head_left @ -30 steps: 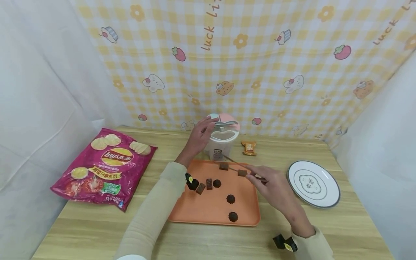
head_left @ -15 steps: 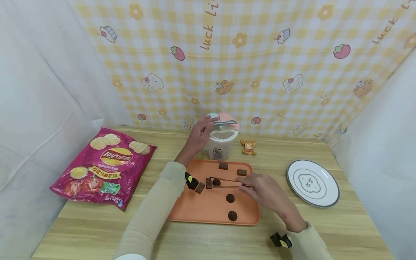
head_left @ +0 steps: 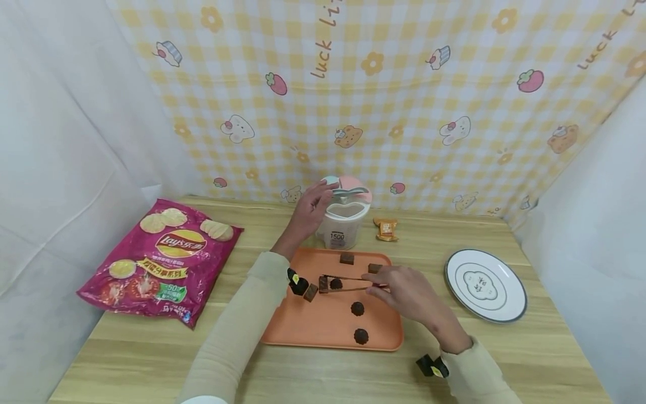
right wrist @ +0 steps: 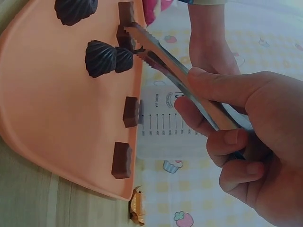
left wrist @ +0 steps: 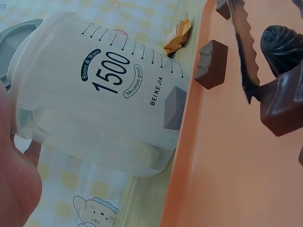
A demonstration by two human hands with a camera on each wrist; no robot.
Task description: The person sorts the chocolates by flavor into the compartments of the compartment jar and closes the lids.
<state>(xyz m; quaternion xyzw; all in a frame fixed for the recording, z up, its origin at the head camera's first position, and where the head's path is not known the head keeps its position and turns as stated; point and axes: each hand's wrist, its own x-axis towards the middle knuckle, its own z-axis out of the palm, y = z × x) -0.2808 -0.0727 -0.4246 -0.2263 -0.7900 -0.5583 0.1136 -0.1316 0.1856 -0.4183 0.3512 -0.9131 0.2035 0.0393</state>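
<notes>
Head view: right hand [head_left: 406, 292] pinches tongs [head_left: 348, 283] onto a square chocolate [head_left: 324, 284] at the tray's [head_left: 383, 331] nine o'clock — next likely lifting it — left hand [head_left: 308, 213] grips the jar [head_left: 343, 227] lid.

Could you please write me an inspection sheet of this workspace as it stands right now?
Surface: wooden table, with an orange tray near the middle.
Job's things: square and round chocolates on the tray; tongs straddle a round chocolate with their tips at a square one; white container marked 1500 behind the tray, its pink lid raised.
Clutter: crisp bag at left, white plate at right, small wrapped snack beside the container.
Grips: left hand holds the container's lid edge; right hand pinches the tongs.
Cables: nothing seen.
Surroundings: yellow checked cartoon backdrop, white sheets at both sides.
</notes>
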